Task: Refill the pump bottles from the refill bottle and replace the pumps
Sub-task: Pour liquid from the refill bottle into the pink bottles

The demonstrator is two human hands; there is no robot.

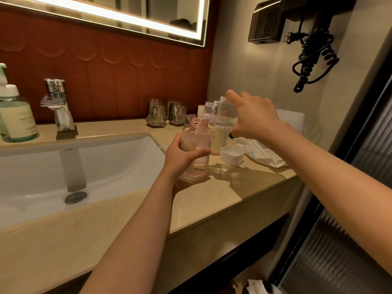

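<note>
The pink pump bottle (198,143), pump removed, is steadied on the bench (233,187) and gripped round its body by the left hand (182,158). Just beyond, the clear refill bottle (222,113) is held tilted in the right hand (252,117), its neck near the open mouth. The neck should be centred over the mouth before more tilt is applied; a slow flow is advised.

1. Directly behind the sink (31,170): the tap (57,105).
2. Behind the sink's left end: a soap dispenser (19,119).
3. Just right of the sink, on the counter (222,194): the open pump bottle (198,143).
4. In the air right of the sink: the refill bottle (222,113).
5. Behind the sink's right corner: two tumblers (156,115).
6. Farther right of the sink: a cap (232,154) and wipes pack (262,152).
</note>
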